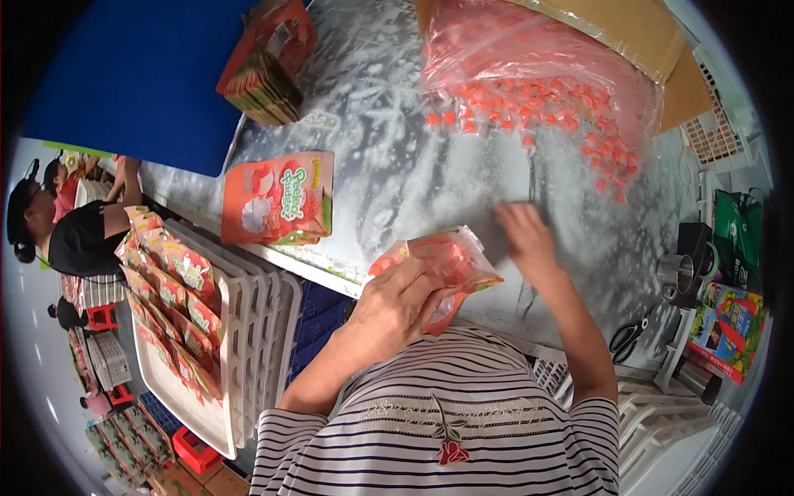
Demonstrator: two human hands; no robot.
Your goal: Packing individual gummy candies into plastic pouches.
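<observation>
My left hand (395,302) is closed around a red and pink stand-up pouch (451,255) held close to my body, above the table's near edge. The pouch is tilted, with its crinkled clear end toward the right. Just right of it, my right hand (528,236) is raised over the table, somewhat blurred, its fingers stretched out and nothing visible in them. Beyond it, small red wrapped pieces (529,107) lie scattered below a large clear plastic bag (496,37). A printed red pouch (306,198) lies on the table to the left.
A bundle of pouches (263,87) stands at the far left beside a blue board (141,74). Stacked white trays (240,355) hold filled pouches at my left. At right are a cardboard box (686,91), black scissors (628,337) and a metal cup (674,273). Other people work farther left.
</observation>
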